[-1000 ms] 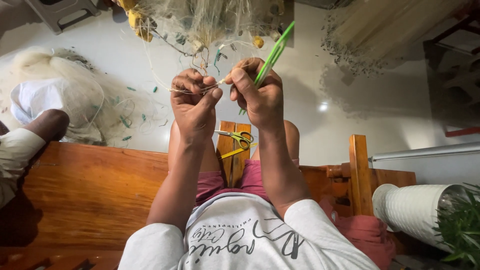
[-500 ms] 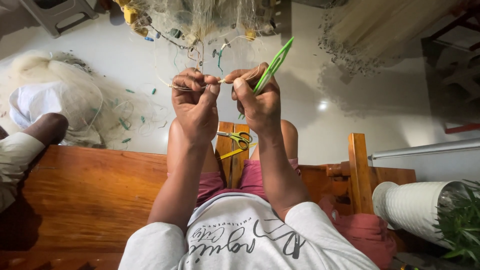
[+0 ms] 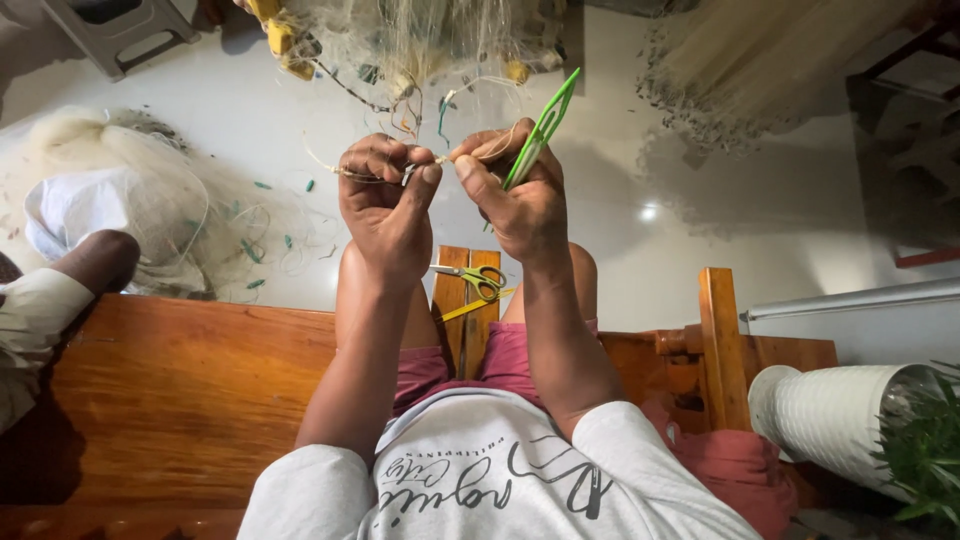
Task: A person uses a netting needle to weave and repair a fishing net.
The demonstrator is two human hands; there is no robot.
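- Since a second ago the green needle (image 3: 541, 131) has tipped a little lower and further right, and both hands have stayed close together at the same spot under the hanging net (image 3: 430, 40).
- Head view: the left hand (image 3: 385, 205) is clenched, thumb and fingers pinched on a thin pale line (image 3: 345, 172) that runs out to its left side in a small loop.
- The right hand (image 3: 515, 195) is clenched around the needle, whose pointed end sticks up and to the right past the knuckles; its thumb also presses the line where the two hands meet.
- The two thumbs nearly touch, and the line crosses between them just below the net's lower edge.
- The net hangs from the top of the frame, pale and fine, with yellow floats (image 3: 280, 35) along its edge and short coloured threads dangling.
- Scissors (image 3: 475, 285) with green and yellow handles lie on the wooden seat slat between the knees, well below the hands.
- A wooden bench (image 3: 170, 390) spreads to the left, under the forearms.
- A second heap of net (image 3: 120, 200) lies on the pale floor at the left, with green scraps scattered near it.
- Another person's arm (image 3: 70, 275) in a light sleeve rests at the left edge, touching the bench.
- A white ribbed pot (image 3: 840, 410) with a green plant stands at the lower right.
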